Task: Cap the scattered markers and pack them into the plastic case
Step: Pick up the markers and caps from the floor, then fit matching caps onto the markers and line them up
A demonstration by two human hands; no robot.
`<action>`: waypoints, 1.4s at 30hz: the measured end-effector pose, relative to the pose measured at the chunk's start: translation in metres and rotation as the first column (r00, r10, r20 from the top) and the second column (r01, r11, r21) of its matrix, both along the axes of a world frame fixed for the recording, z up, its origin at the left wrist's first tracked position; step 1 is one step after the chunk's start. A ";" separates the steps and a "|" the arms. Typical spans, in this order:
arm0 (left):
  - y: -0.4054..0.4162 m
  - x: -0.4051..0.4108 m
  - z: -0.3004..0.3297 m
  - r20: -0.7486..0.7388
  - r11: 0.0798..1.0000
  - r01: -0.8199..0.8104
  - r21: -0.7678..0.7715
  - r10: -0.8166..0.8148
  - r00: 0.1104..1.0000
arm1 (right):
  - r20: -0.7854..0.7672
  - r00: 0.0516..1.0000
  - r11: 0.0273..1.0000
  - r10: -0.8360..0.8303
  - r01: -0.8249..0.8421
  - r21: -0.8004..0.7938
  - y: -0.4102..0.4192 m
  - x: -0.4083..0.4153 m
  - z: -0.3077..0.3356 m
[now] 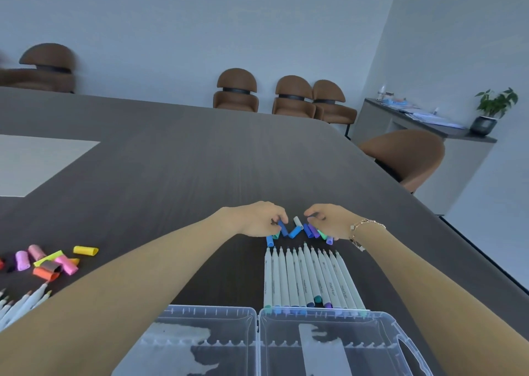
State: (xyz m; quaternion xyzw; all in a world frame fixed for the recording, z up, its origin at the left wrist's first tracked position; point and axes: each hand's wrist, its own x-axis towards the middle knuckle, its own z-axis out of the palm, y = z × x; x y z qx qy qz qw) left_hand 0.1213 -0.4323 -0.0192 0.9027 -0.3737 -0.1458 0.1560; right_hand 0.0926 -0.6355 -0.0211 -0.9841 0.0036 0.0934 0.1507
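Observation:
A row of several uncapped grey-white markers (307, 282) lies side by side on the dark table, tips pointing away from me. Just beyond their tips sits a cluster of blue, teal and purple caps (294, 229). My left hand (259, 218) pinches a blue cap at the cluster's left end. My right hand (326, 221) has curled fingers on the purple and green caps at the right end. The open clear plastic case (257, 318) lies at the near edge, both halves showing. More uncapped markers (20, 304) lie at the far left.
A pile of pink, yellow, orange and grey caps (54, 261) lies left of my left forearm. A light inlay panel (37, 160) is set into the table at the back left. Brown chairs (400, 158) stand around the table, whose edge runs diagonally on the right.

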 end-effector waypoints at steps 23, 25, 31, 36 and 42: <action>0.100 -0.063 0.059 -0.087 0.983 -0.179 0.032 0.181 0.980 | 0.058 0.996 0.995 0.070 -0.065 -0.080 0.004 -0.016 -0.003; 0.130 -0.076 0.065 -0.098 0.975 -0.221 0.040 0.224 0.970 | 0.073 0.994 0.991 0.075 -0.066 -0.118 0.008 -0.020 -0.001; 0.230 -0.105 0.073 -0.074 0.936 -0.342 0.079 0.348 0.935 | 0.000 0.993 0.956 0.116 -0.112 -0.272 0.054 -0.035 0.021; 0.313 -0.128 0.069 -0.062 0.885 -0.435 0.166 0.450 0.891 | 0.023 0.981 0.960 0.192 -0.183 -0.211 0.119 -0.046 0.043; 0.392 -0.170 0.066 0.002 0.780 -0.568 0.262 0.588 0.809 | -0.074 0.941 0.938 0.329 -0.335 -0.085 0.215 -0.078 0.059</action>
